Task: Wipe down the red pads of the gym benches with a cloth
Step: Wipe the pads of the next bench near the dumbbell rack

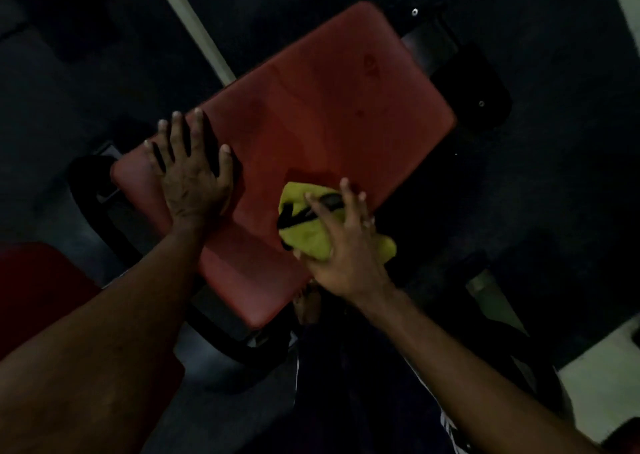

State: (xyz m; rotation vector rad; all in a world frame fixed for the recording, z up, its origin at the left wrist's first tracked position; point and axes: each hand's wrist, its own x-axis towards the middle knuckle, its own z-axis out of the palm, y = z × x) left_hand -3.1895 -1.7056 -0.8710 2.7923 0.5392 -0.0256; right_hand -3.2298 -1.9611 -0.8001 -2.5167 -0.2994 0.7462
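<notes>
Left hand [194,176]: fingers being held wide and flat, pressed on red pad [329,107] at 8 o'clock end. Right hand [346,249]: fingers being curled over yellow cloth [308,235] at pad's 5 o'clock edge. Cloth being partly hidden by fingers. Black frame [86,204] barely being made out in dim light.

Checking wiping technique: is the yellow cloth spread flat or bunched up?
Bunched up. The yellow cloth is a crumpled lump on the red pad, gripped from above by the right hand.
</notes>
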